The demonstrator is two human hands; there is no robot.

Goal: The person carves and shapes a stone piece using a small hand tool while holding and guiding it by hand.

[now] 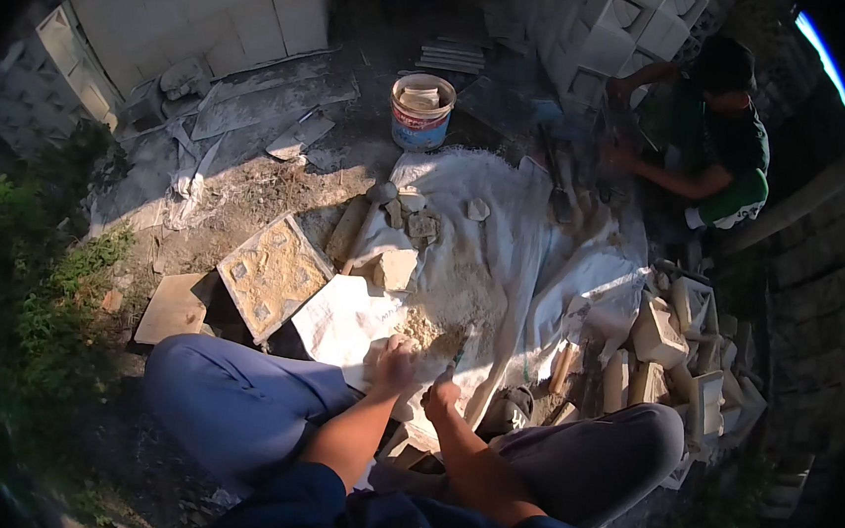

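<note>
My left hand (395,364) is closed low over the white sacking (504,241), at the edge of pale crumbled material (422,330). What its fingers hold, if anything, is hidden. Just to its right, my right hand (442,393) is wrapped round a slim hand tool (464,343), whose narrow end points away from me; its exact kind is unclear. Beyond my hands sits a pale stone block (395,270). Further off on the sacking lie smaller rough stones (422,226). To the left, a square patterned tile or mould (276,277) is covered with sandy dust.
A bucket (420,115) with pale pieces inside stands at the far edge of the sacking. Cut blocks (660,332) are heaped at right. A co-worker (720,139) crouches at upper right beside stacked blocks (629,32). Plants (36,253) grow at left.
</note>
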